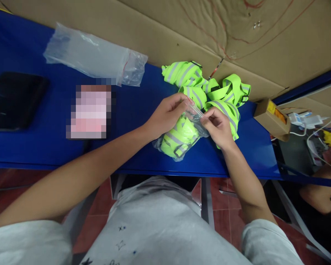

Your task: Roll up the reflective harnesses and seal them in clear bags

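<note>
A clear zip bag lies on the blue table with a rolled neon-yellow reflective strap inside it; a dark buckle shows through the plastic. My left hand pinches the bag's top edge at its left end. At the right end of the same edge, the thumb and fingers of my right hand are closed on the plastic. Just beyond my hands sits a heap of more neon-yellow reflective straps with grey stripes and black buckles, partly hidden by my hands.
Flat clear plastic bags lie at the back left. A pixelated device and a black flat object rest on the left. A small cardboard box stands at the right edge, beside another person's arm. Cardboard walls the back.
</note>
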